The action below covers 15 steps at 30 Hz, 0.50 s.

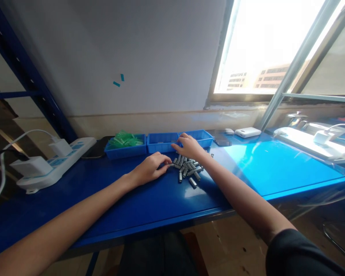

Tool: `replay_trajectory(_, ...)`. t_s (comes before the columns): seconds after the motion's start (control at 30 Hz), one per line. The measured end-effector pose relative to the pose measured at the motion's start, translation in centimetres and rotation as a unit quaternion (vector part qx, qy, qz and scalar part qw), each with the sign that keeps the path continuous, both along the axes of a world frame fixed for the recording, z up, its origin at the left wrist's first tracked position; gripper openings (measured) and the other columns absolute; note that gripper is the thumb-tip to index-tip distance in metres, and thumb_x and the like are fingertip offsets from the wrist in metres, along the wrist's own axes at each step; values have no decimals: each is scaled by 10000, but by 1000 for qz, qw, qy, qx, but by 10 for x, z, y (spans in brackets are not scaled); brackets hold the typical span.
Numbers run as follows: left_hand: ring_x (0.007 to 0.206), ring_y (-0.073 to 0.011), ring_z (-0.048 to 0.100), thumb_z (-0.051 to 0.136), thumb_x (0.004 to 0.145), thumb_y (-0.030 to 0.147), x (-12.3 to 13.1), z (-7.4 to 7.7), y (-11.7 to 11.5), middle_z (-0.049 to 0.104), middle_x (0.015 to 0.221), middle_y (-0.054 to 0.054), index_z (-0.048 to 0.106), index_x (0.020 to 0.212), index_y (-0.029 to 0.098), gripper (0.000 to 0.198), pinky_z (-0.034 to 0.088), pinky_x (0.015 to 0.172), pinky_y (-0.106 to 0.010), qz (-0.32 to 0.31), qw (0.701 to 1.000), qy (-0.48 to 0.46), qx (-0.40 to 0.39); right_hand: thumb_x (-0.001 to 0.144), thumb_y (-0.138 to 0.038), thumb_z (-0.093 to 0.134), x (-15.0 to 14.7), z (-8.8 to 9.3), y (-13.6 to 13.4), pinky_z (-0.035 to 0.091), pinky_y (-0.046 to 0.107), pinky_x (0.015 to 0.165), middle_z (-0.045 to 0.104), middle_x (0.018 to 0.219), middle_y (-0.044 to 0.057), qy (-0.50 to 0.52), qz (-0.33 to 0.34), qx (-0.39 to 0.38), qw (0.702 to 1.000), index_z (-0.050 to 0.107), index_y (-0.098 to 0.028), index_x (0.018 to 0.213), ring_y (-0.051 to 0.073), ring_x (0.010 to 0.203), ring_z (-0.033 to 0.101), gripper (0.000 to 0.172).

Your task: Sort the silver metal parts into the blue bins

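Left hand: the left hand (153, 168) lies low over the tabletop (126, 214), back up, fingers bent, thumb and fingertips pointing right toward the metal pieces (186, 167).
Left grip: a small piece shows at its fingertips; I cannot tell whether it is pinched or merely touched.
Right hand: the right hand (189, 147) is raised beyond the pile, wrist bent, fingers curled, thumb and forefinger spread apart before the middle bin (158, 148).
Right grip: I cannot tell whether it is released or grasping something small.
Metal pieces: loosely heaped to the left hand's right and on the near side of the right hand, some crossing others, a few strays nearer the person.
Hidden: the right hand covers part of the middle bin and of the right bin (204, 141); its forearm covers the pile's right side. The middle bin's contents are hard to make out.
Left bin: beyond the left hand, the left bin (125, 154) holds green material (123, 138).
Further left: a white power strip (66, 158) with plugs, well apart from the left hand.
Right side: a white box (248, 132) beyond the right forearm, near a blurred-out patch.
In the way: the bins stand directly behind the right hand's fingers.
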<state>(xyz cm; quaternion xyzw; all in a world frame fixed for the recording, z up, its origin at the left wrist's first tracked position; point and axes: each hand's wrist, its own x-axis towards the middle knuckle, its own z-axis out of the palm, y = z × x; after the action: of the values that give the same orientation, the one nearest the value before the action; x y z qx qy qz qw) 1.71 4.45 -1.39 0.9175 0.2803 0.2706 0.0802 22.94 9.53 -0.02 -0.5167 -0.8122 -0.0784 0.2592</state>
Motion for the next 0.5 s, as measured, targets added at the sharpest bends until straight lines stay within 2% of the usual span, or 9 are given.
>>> replay_trajectory(0.1, 838, -183, 633, 538, 877, 337, -2, -2, 12, 665, 892, -44, 570, 1027, 194, 209, 478, 798, -313, 63, 991, -103, -48, 917, -464, 480, -3, 9, -12, 428, 366, 908, 640, 983, 114, 62, 29, 39, 997, 678, -140, 996, 236, 1003, 575, 387)
replay_trajectory(0.2, 805, -169, 646, 546, 871, 428, -4, -4, 19, 662, 814, -16, 499, 1033, 196, 287, 479, 757, -291, 104, 956, -239, -137, 882, -385, 559, -12, 18, -29, 454, 306, 830, 639, 974, 80, 80, 153, 41, 984, 632, -155, 1094, 187, 915, 593, 321)
replay_trajectory(0.3, 773, -161, 644, 591, 825, 503, -8, -4, 16, 649, 764, -1, 466, 995, 190, 378, 476, 719, -272, 90, 924, -309, -206, 862, -264, 578, -25, 21, -42, 458, 260, 772, 636, 916, 52, 58, 257, 19, 964, 640, -170, 1062, 150, 834, 598, 230)
replay_trajectory(0.4, 769, -152, 635, 619, 802, 522, -11, 0, 6, 642, 755, 6, 466, 986, 187, 412, 472, 727, -268, 69, 912, -327, -239, 844, -165, 561, -34, 20, -48, 456, 245, 746, 629, 875, 45, 82, 277, 40, 957, 666, -171, 946, 137, 802, 596, 146)
replay_trajectory(0.5, 775, -139, 626, 631, 806, 497, -9, 8, -2, 640, 768, 16, 467, 1010, 192, 402, 473, 766, -273, 58, 899, -356, -249, 830, -156, 576, -35, 21, -53, 461, 239, 716, 623, 868, 31, 116, 284, 60, 950, 653, -178, 946, 123, 759, 591, 141)
